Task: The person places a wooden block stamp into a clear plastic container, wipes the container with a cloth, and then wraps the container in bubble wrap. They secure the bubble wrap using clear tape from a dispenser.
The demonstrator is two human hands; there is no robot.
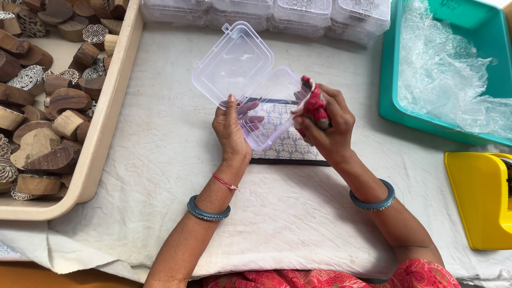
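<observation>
My left hand (230,130) holds an open clear plastic hinged box (250,80) by its lower half, lid tipped up and away. My right hand (328,128) grips a bunched red patterned cloth (314,106) and presses it against the box's right edge. Under both hands lies a flat patterned panel with a dark border (290,149) on the white cloth-covered table (170,160).
A beige tray (101,133) with several carved wooden printing blocks (48,106) stands at left. Stacked clear plastic boxes (298,13) line the far edge. A teal bin (392,80) with crumpled clear wrap (448,74) is at right, a yellow object (480,197) below it.
</observation>
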